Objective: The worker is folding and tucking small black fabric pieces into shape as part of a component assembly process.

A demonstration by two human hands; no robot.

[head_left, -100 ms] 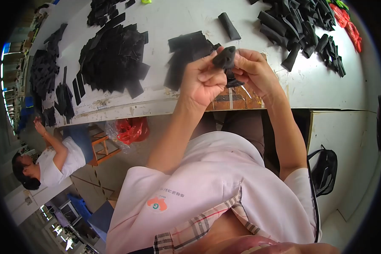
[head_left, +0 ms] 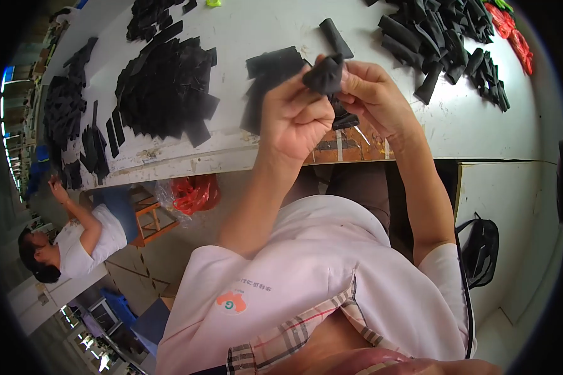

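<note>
A folded piece of black fabric [head_left: 323, 77] is held up over the table edge between both hands. My left hand [head_left: 298, 122] pinches its left side, fingers curled. The fingers and thumb of my right hand [head_left: 376, 94] close on its right side. Below the hands, more black fabric [head_left: 344, 119] lies by a brown board [head_left: 338, 150] at the table edge, partly hidden. Just left of my left hand is a small stack of black fabric strips [head_left: 275, 62]. One rolled black tube [head_left: 336, 39] lies beyond my hands.
A large heap of flat black pieces [head_left: 166, 87] covers the table's left part; black tubes [head_left: 419, 31] are piled at the far right beside a red plastic bag [head_left: 520, 51]. Another person [head_left: 87, 237] sits at the left near a wooden stool [head_left: 150, 222]. A black bag [head_left: 480, 250] hangs at right.
The black fabric has shifted slightly left and up, and it is turned so more of its gathered, wider face shows. Both hands still grip it.
</note>
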